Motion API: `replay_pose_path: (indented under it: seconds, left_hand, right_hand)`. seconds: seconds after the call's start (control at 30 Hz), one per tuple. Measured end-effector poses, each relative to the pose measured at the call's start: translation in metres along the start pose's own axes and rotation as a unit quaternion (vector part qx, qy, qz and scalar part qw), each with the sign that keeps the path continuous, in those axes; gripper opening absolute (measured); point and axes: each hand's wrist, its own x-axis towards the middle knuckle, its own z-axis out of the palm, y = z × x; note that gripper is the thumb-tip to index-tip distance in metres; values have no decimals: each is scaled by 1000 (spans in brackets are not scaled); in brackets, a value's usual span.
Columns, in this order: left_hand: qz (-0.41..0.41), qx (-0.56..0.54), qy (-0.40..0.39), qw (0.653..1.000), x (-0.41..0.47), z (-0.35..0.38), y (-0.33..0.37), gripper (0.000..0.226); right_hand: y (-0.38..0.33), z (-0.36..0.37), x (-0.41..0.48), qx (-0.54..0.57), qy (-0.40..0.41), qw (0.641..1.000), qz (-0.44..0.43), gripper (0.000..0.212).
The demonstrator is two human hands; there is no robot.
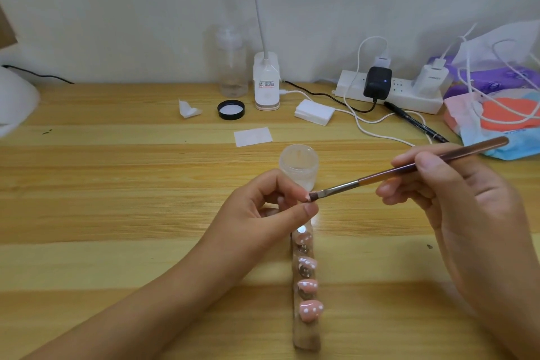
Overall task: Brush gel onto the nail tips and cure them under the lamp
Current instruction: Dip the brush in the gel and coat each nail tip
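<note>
My left hand (263, 210) pinches a small pink nail tip (307, 197) between thumb and fingers, mostly hidden by them. My right hand (455, 202) grips a brown-handled flat brush (409, 168) like a pen, and its bristles touch the held tip. Below my left hand a clear holder strip (306, 339) lies on the table with several pink, white-dotted nail tips (311, 309) on it. An open clear gel jar (298, 165) stands just behind my left hand. The white curing lamp (14, 96) shows partly at the far left edge.
On the wooden table (117, 184) lie the jar's black lid (231, 109), a stack of white wipes (314, 112), a single wipe (253, 136), a clear bottle (232, 67), a white clip lamp base (266, 82), a power strip (391, 90) with cables, a black pen (415, 123) and bags (496, 114).
</note>
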Motion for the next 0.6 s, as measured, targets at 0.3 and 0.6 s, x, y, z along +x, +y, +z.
replay_pose_path:
  seconds: [0.3, 0.6]
  left_hand:
    - [4, -27, -11, 1000, 0, -1, -3, 14]
    - [-13, -34, -5, 999, -2, 0, 1, 9]
  right_hand:
    - [-1, -2, 2, 29, 19, 999, -7, 21]
    - [1, -2, 2, 11, 15, 1000, -8, 20]
